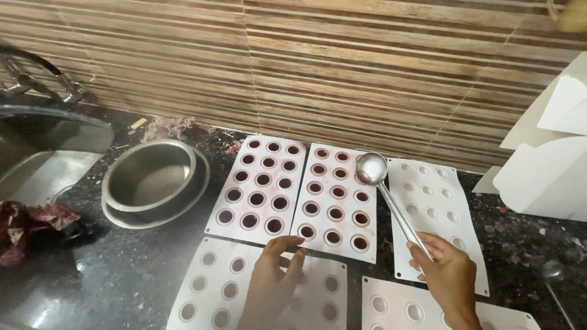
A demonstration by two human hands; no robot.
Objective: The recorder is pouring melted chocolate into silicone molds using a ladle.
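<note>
Nearest the camera, the left hand (273, 282) lies flat, fingers together and stretched forward, on a white mould tray (214, 284) with empty round cups; the hand covers several cups, and the tray's lower edge is cut off by the frame. To its right the right hand (448, 274) is closed around the handle of a steel ladle (387, 194), thumb and fingers pinching the shaft near its end. The handle's tip is hidden inside the grip. Under that hand another empty tray (391, 305) shows only its top rows.

Farther out, the ladle bowl hangs over the gap between a filled tray (335, 200) and an empty tray (435, 211) on the right; whether it holds anything cannot be made out. The filled tray and a second filled tray (259, 187) just beside it hold dark reddish-brown filling in their cups. Left of them stands a steel bowl (154, 180) on the dark speckled counter (98, 269). A crumpled red wrapper (27, 223) lies at the left edge, partly cut off.

Farthest back are a steel sink (46, 150) with its tap (43, 76), a striped tiled wall (367, 67), and white boxes (547, 165) on the right, cropped by the frame.
</note>
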